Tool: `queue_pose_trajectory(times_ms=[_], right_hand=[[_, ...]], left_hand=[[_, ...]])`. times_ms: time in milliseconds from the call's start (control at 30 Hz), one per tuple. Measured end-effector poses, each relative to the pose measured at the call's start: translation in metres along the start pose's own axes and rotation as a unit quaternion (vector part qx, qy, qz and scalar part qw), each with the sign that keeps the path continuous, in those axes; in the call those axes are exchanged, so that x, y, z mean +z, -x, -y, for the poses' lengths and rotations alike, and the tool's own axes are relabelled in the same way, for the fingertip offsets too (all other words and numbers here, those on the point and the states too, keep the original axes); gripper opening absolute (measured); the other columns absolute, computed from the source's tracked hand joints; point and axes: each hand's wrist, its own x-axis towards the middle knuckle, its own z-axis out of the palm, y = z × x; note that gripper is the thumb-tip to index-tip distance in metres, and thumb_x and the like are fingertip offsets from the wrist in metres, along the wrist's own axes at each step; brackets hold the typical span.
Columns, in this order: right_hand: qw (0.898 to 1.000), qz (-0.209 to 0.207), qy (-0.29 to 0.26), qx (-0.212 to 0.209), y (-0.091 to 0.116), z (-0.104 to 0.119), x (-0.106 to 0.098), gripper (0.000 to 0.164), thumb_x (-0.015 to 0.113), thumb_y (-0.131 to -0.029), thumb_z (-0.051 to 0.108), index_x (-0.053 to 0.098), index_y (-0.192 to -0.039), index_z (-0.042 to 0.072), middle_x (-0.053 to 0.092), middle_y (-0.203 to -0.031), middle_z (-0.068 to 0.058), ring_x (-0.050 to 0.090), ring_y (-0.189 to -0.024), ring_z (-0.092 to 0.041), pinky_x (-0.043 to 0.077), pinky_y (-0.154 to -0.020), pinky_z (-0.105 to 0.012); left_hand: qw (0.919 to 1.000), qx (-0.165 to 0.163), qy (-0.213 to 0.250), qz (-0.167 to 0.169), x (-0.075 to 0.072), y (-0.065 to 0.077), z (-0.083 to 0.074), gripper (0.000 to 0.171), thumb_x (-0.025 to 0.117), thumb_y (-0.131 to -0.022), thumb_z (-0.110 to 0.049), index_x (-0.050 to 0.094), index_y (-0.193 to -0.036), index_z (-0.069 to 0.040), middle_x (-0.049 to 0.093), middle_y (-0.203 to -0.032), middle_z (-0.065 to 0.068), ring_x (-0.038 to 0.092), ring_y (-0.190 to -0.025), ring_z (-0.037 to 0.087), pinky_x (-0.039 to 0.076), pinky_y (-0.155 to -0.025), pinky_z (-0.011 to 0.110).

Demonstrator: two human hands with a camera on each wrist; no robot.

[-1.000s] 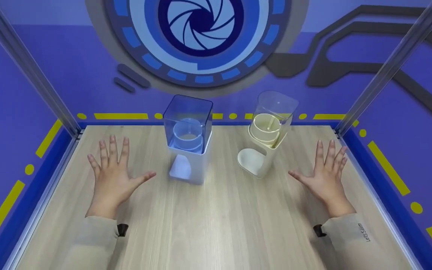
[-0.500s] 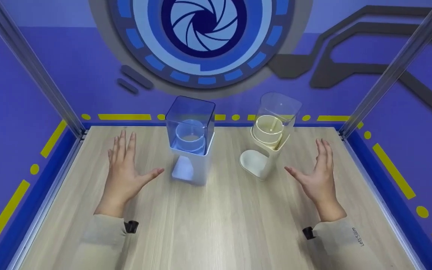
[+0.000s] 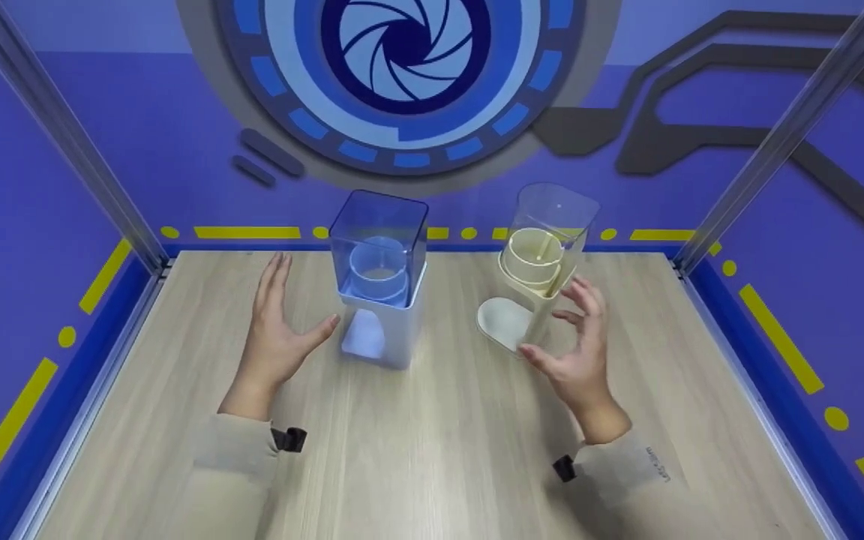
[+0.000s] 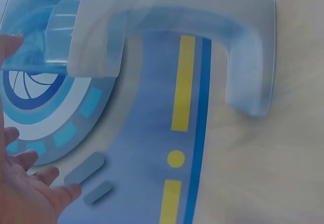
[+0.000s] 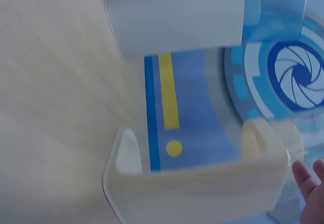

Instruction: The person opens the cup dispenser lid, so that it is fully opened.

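Two C-shaped dispensers with clear tops stand upright on the wooden table. The pale blue dispenser (image 3: pixel 400 337) has a smoky square container (image 3: pixel 379 217) with a round ring inside. A little to its left, my left hand (image 3: pixel 276 341) is held with straight fingers and the thumb spread toward it; nothing is in this hand. My right hand (image 3: pixel 580 360) is at the right side of the cream dispenser (image 3: pixel 539 319), fingers bent, with the fingertips and thumb right at its upright body. In the right wrist view, fingers (image 5: pixel 305 181) show beside its clear container (image 5: pixel 288 206).
The wooden table (image 3: pixel 417 465) is bounded by a blue back wall and side walls with yellow dashes. Metal posts (image 3: pixel 94 165) rise at both rear corners. A small black device (image 3: pixel 289 439) sits at the left cuff, another black device (image 3: pixel 565 468) at the right.
Both hands have come inward from the sides, the right one further, up to the cream dispenser. Its spread fingers have bent. The left hand has turned and neared the blue dispenser. The dispensers stay put.
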Motion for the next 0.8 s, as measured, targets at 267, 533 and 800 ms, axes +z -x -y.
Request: queue_pose_trajectory(times_ms=[267, 533, 800], right_hand=[[0.991, 0.026, -0.103, 0.077, 0.011, 0.008, 0.064, 0.105, 0.100, -0.078, 0.008, 0.040, -0.163, -0.007, 0.050, -0.164, -0.008, 0.060, -0.141, -0.023, 0.063, -0.108, -0.031], [0.970, 0.105, -0.130, 0.179, 0.006, 0.011, 0.109, 0.113, 0.095, -0.090, 0.010, 0.025, -0.178, 0.001, 0.036, -0.182, -0.021, 0.041, -0.166, -0.044, 0.051, -0.133, -0.051], [0.951, 0.159, -0.133, 0.227, -0.006, 0.003, 0.142, 0.135, 0.100, -0.087, 0.041, 0.012, -0.180, -0.001, 0.018, -0.190, -0.019, 0.019, -0.178, -0.037, 0.028, -0.146, -0.050]], left_hand=[[0.9934, -0.032, 0.106, 0.029, 0.011, 0.000, 0.005, 0.098, 0.082, -0.107, -0.024, 0.020, -0.182, -0.014, 0.022, -0.190, 0.009, 0.028, -0.176, 0.034, 0.029, -0.146, 0.048], [0.9857, -0.036, 0.160, 0.037, 0.026, -0.005, 0.006, 0.078, 0.079, -0.108, -0.017, 0.038, -0.173, -0.002, 0.037, -0.184, 0.012, 0.037, -0.172, 0.033, 0.035, -0.142, 0.040], [0.9787, -0.052, 0.193, 0.048, 0.038, -0.015, 0.007, 0.072, 0.075, -0.110, -0.015, 0.041, -0.173, -0.002, 0.045, -0.179, 0.019, 0.042, -0.170, 0.035, 0.039, -0.140, 0.042]])
